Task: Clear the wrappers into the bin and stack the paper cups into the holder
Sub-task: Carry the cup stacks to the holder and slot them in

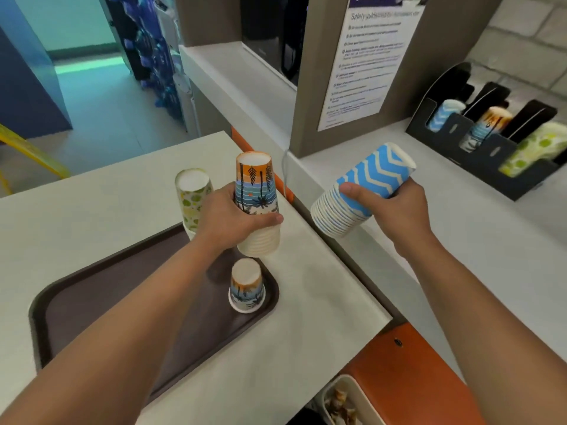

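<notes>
Left hand (pixel 228 217) curled round a palm-print cup stack (pixel 257 207), held upside down and upright, raised above the far right corner of a dark brown tray (pixel 101 305) on the pale tabletop (pixel 322 305). Right hand (pixel 399 207) gripping a blue zigzag cup stack (pixel 365 191), tilted with its closed end up and to the right, rims down-left, over the gap between that tabletop and the side counter (pixel 491 240). Thumb across the blue stack's near side, fingers wrapped behind. On the tray, a single palm-print cup (pixel 247 286), upside down, near the right edge just below the lifted stack and apart from it. Behind the left hand, a green dotted cup stack (pixel 192 194), also upside down, at the tray's far edge, partly hidden by the wrist. On the side counter against the tiled wall, a black cup holder (pixel 487 154) with slanted compartments: blue zigzag cups (pixel 446 113) in the left one, palm-print cups (pixel 487 127) in the middle one, green dotted cups (pixel 537 145) in the right one, all lying tilted with closed ends up. Beside the holder, a grey pillar with a printed safety notice (pixel 368 59), text too blurred to read. At the bottom edge, a white bin (pixel 343 400) beside an orange panel, with brownish scraps inside, too small to identify.
</notes>
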A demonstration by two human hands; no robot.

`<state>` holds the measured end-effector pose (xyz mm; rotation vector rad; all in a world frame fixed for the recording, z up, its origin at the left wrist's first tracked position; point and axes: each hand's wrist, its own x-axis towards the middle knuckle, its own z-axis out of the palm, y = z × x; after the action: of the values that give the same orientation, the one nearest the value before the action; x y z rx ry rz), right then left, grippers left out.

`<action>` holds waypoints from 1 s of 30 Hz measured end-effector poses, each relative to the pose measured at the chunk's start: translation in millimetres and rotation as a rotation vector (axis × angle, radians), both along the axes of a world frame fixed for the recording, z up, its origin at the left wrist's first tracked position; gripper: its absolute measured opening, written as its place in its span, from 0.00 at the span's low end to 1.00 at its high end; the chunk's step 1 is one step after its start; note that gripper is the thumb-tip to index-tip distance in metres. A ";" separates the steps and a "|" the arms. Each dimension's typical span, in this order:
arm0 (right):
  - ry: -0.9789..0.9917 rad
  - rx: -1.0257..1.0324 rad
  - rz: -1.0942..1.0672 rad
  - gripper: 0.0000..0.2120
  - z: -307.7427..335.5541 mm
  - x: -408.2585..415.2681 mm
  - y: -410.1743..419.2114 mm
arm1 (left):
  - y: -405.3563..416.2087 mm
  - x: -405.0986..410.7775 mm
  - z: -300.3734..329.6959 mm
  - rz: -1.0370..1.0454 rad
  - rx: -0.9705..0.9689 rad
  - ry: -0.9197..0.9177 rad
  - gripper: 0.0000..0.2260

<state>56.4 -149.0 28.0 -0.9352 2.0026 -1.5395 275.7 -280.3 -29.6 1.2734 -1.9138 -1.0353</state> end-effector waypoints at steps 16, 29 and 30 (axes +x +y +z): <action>-0.154 -0.041 0.128 0.19 -8.7 -16.1 -28.2 | 54.8 31.0 -24.6 0.209 0.100 -0.032 0.27; -0.251 -0.041 0.153 0.17 -2.5 -27.4 -47.6 | 61.4 32.3 -70.7 0.191 0.153 -0.101 0.30; -0.250 -0.036 0.157 0.17 -3.9 -26.8 -48.5 | 62.6 32.6 -74.5 0.193 0.163 -0.099 0.30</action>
<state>29.6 -197.5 24.1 -0.8456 1.6928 -1.5269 308.3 -217.8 -104.1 1.5948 -1.7646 -1.0618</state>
